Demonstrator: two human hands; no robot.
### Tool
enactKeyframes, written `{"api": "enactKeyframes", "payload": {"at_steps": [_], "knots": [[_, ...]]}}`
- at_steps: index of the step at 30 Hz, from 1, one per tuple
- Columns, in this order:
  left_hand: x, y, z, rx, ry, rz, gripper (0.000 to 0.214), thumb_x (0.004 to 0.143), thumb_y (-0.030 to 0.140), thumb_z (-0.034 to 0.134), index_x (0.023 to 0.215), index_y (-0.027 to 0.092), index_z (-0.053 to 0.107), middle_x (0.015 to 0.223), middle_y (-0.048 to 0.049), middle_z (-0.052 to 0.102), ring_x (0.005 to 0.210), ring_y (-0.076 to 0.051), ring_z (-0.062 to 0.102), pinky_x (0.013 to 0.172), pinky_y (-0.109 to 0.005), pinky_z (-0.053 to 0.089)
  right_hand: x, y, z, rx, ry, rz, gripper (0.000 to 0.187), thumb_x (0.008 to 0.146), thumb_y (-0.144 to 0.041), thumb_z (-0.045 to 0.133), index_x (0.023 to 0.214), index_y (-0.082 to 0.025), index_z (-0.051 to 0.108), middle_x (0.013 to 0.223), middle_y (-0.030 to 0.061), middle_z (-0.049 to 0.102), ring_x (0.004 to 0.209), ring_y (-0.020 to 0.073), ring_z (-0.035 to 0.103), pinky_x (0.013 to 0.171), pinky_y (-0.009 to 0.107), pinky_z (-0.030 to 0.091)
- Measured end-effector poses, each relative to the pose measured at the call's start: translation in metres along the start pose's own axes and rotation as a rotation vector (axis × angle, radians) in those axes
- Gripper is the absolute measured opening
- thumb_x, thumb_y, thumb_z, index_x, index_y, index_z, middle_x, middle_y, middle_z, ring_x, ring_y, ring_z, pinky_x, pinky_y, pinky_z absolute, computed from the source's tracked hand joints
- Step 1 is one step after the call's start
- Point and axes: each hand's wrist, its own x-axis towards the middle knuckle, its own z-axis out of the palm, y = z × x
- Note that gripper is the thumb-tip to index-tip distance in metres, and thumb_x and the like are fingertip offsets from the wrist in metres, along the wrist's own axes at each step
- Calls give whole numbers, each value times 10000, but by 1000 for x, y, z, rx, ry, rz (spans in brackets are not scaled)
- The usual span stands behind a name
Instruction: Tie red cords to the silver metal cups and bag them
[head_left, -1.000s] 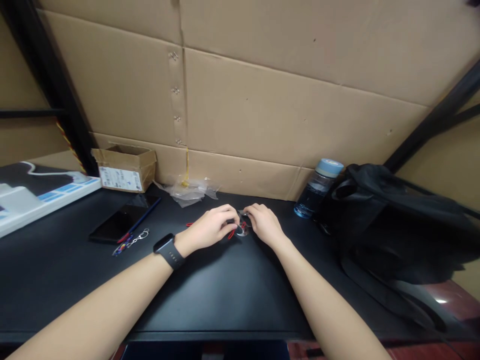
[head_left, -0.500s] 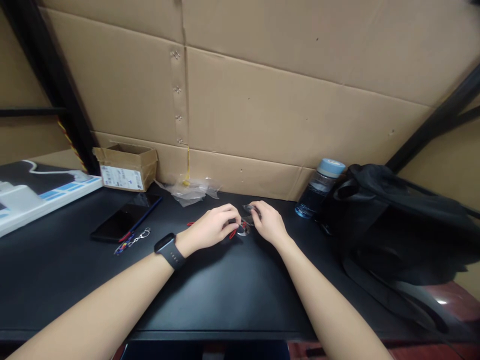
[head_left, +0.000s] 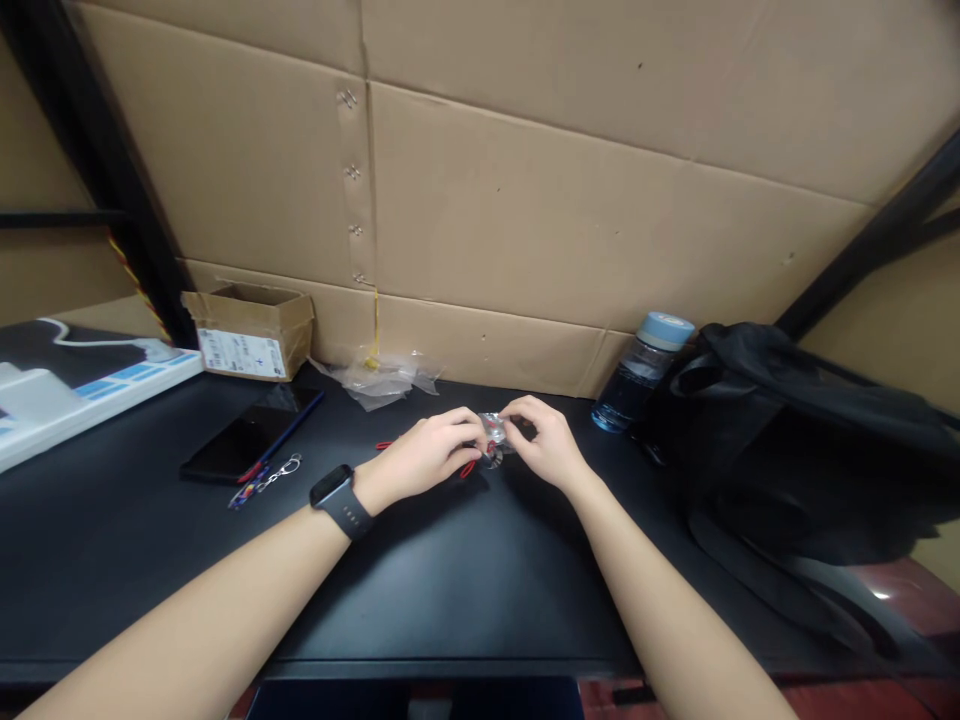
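Plastic glints between two bare hands at a black desk (head_left: 450, 580), where a small clear packet (head_left: 493, 428) lies under the fingertips. Its bright, crinkled face shows now; half a second earlier that patch was darker, suggesting the film has been turned or spread, and that handling of the packet is under way rather than finished. The left hand (head_left: 427, 450), below a dark watch (head_left: 341, 500), has fingers and thumb curled nearly together, apparently closed on the packet's left edge. The right hand (head_left: 547, 445), thumb and forefinger bent and slightly parted, touches the packet's right side; whether it grips cannot be told. Red cord (head_left: 468, 468) loops out below the left fingertips. What the packet contains is too small to read. To the left lie a phone (head_left: 255, 435) and keyring (head_left: 266, 482); at right, a bottle (head_left: 637, 370) leans beside a black bag (head_left: 810, 450).
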Motion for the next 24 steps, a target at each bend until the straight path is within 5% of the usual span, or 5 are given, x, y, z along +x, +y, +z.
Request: {"api": "enactKeyframes", "payload": {"at_steps": [8,15,19,24], "knots": [[1,10,2,-70,33,62,193,1026,235,519,1096,256,697,1178,-53,637,1067,-189,643,956,-300,520,-11,-29,-5,482,-180,153,410,982,-413,624,1360,-255,648,1306,76,718,1151,251,701,1031,435,549],[4,14,-12,-32,314,25,169,1021,243,533,1030,224,701,1076,-56,536,995,-173,599,948,-316,516,-12,-21,-11,717,-301,280,398,954,-479,656,1235,-209,739,1138,89,788,991,245,764,962,439,598],[5,12,-12,-134,323,-15,136,1003,261,566,1007,213,693,1073,-60,540,954,-162,608,875,-293,564,-13,-22,-4,839,-199,322,402,857,-468,776,1147,-189,778,1027,101,807,852,237,775,864,433,626],[5,12,-2,-275,342,-122,164,996,320,580,1020,200,688,1102,-67,590,873,-140,653,725,-234,597,-12,-25,2,637,-34,290,276,839,-467,788,954,-221,841,888,71,815,789,245,752,812,426,624]]}}
